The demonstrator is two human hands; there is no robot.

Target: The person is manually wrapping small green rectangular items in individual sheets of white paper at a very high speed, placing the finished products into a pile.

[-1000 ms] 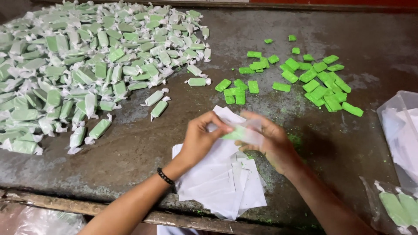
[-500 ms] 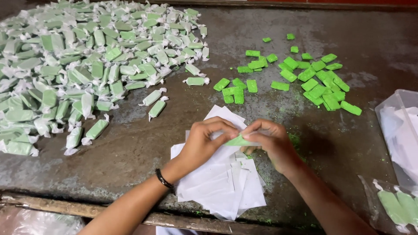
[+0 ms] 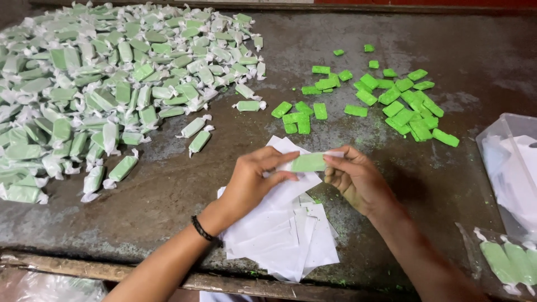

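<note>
Both my hands hold one green candy bar [image 3: 309,162] rolled in thin white paper, above a stack of white paper squares [image 3: 279,235]. My left hand [image 3: 254,182] pinches its left end and my right hand [image 3: 358,180] pinches its right end. Unwrapped bright green bars [image 3: 386,100] lie scattered at the upper right. A large heap of wrapped green candies [image 3: 106,84] covers the left of the dark table [image 3: 168,190].
A clear plastic box [image 3: 512,168] with white paper stands at the right edge. A clear bag holding wrapped candies [image 3: 506,263] lies at the lower right. The table's front edge [image 3: 112,268] runs just below the paper stack.
The loose paper that stood open around the bar is now rolled tight about it. Both hands have shifted outward to the ends of the bar.
</note>
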